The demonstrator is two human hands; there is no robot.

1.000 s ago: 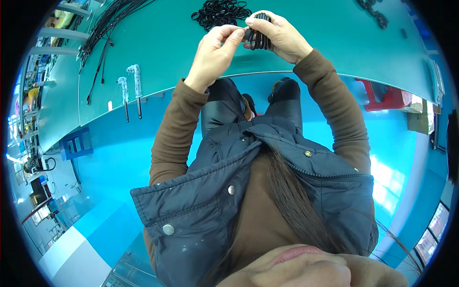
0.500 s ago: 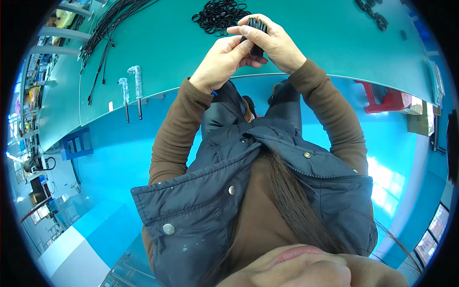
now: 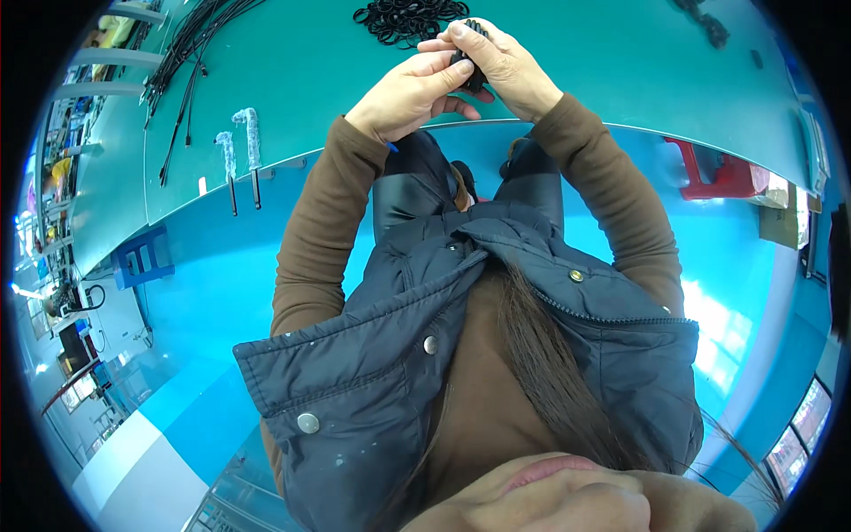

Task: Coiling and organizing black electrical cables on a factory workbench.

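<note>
Both hands meet over the near edge of the green table, around a bundle of small black rings lined up side by side. My left hand pinches the bundle from the left, its thumb lying across the front and its lower fingers loosely spread underneath. From the right, my right hand wraps the bundle, with its thumb near the upper end. Fingers cover part of the rings. Just beyond the hands lies a loose pile of similar black rings on the table.
Black cables lie at the table's far left. Two plastic-wrapped, L-shaped handles with dark shafts overhang the front edge. A dark chain-like clump sits far right. Below are a red stool and a blue stool.
The view has shifted slightly, and both hands sit a little higher in it. My left thumb has slid upward along the bundle, and my right thumb has moved nearer its upper end.
</note>
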